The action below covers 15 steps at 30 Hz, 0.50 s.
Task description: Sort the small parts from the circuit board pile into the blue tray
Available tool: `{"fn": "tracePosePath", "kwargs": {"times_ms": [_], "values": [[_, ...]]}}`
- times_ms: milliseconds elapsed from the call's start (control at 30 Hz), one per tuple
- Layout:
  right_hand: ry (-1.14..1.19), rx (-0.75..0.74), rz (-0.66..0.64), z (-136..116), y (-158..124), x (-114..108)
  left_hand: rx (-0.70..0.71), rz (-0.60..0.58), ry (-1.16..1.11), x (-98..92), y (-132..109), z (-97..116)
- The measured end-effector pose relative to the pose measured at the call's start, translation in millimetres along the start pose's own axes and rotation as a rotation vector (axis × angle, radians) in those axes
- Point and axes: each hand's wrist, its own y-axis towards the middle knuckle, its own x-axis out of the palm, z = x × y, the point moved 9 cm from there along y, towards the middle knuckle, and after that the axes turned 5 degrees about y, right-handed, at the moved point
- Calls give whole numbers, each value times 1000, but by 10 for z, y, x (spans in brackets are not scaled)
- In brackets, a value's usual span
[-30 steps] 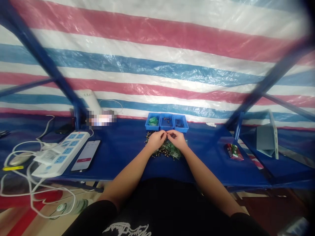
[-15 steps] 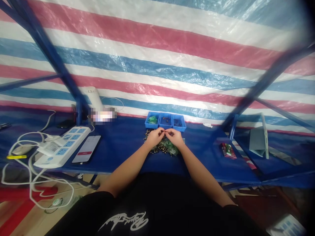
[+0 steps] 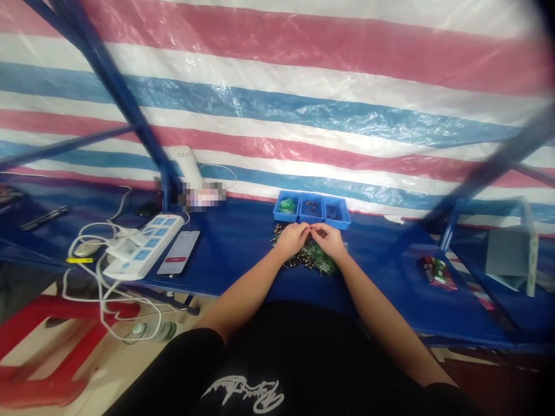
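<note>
My left hand [image 3: 293, 237] and my right hand [image 3: 330, 238] meet fingertip to fingertip above a pile of small green and metal parts [image 3: 313, 259] on the blue table [image 3: 243, 254]. Both hands are closed in a pinch on a tiny piece between them, too small to name. Just behind the hands stand three small blue bins [image 3: 311, 210]; the left one holds green parts, the other two hold dark parts.
A white power strip [image 3: 145, 253] with plugs and tangled white cables lies at the left, a phone [image 3: 178, 260] beside it. A red-green packet [image 3: 436, 271] and a grey folded stand [image 3: 511, 254] sit at the right. Blue frame bars cross overhead. A red stool [image 3: 52, 346] stands lower left.
The view has swung to the left and slightly down, so everything sits further right in the picture. My hands stay pinched together over the pile.
</note>
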Motion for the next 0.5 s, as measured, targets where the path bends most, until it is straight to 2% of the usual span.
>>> {"fn": "tracePosePath", "kwargs": {"times_ms": [333, 500], "values": [[-15, 12, 30, 22, 1, -17, 63, 53, 122, -85, -6, 66], [1, 5, 37, 0, -4, -18, 48, 33, 142, -64, -3, 45]]}}
